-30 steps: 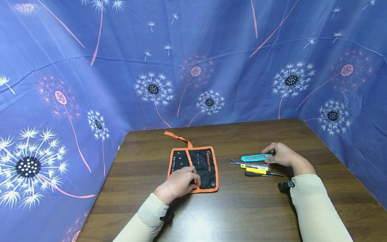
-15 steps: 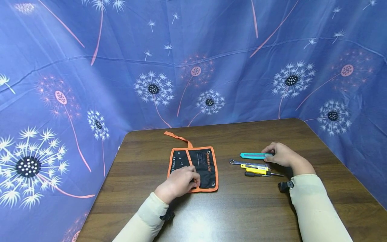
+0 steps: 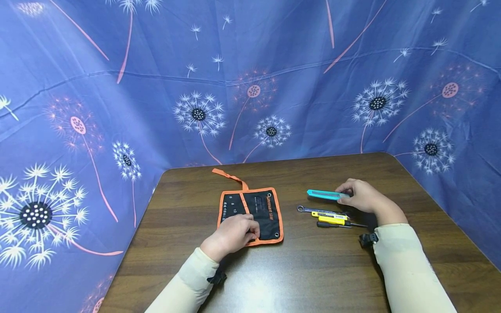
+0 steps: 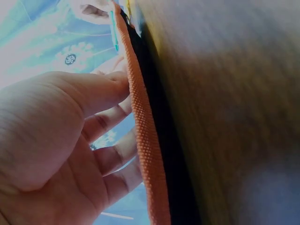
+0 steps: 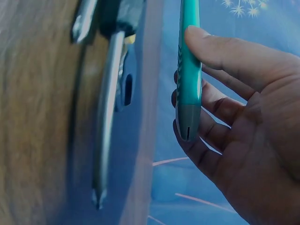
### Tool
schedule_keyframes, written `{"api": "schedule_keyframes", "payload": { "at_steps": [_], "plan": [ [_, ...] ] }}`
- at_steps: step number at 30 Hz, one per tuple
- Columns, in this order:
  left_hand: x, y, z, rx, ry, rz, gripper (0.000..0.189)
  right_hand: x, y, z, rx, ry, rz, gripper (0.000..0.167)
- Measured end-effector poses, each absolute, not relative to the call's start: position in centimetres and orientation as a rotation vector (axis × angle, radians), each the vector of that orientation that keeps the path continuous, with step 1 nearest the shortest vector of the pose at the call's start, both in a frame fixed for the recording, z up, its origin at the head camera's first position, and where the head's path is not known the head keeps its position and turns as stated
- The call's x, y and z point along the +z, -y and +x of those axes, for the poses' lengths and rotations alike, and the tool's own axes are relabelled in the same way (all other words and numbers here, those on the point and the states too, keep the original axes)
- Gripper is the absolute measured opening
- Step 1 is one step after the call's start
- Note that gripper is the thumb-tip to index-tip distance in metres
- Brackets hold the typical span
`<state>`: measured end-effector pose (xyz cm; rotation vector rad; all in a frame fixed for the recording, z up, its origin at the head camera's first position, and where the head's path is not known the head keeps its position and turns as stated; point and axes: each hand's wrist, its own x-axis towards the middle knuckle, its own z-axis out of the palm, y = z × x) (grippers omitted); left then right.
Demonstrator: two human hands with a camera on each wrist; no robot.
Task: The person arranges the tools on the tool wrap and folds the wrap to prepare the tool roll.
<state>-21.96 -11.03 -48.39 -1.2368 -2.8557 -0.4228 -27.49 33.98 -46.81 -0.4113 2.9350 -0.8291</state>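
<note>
A black tool pouch [image 3: 263, 213] with orange trim lies to the left of several tools. My left hand [image 3: 235, 234] is at its near edge, thumb and fingers pinching the orange trim [image 4: 143, 136]; the fingertips are partly hidden. In my right hand [image 3: 364, 198] is a teal utility knife [image 3: 322, 194], held by its grey end between thumb and fingers. The right wrist view shows the knife [image 5: 190, 70] raised off the table. Below it lie a combination wrench [image 3: 307, 210], a yellow utility knife [image 3: 326, 215], a yellow-handled screwdriver [image 3: 332, 221] and a black-handled screwdriver [image 3: 328, 225].
The wooden table [image 3: 297, 269] has its far edge against a blue dandelion-print cloth [image 3: 305, 87]. An orange tie strap [image 3: 231, 177] reaches from the pouch's far side. Straps with small black devices are on both wrists.
My right hand has lifted the teal utility knife up and away from the other tools, slightly leftward. The pouch's near edge has risen a little at my left hand, which stays nearly in place.
</note>
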Motion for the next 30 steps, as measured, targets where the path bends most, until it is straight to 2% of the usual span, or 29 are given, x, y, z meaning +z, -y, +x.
{"api": "schedule_keyframes", "payload": {
  "at_steps": [30],
  "plan": [
    [-48.7,10.9,-22.0,-0.434,2.833,-1.175,0.015,-45.1,-28.8,-27.0,-0.934,-2.826,-0.626,0.025]
  ]
}}
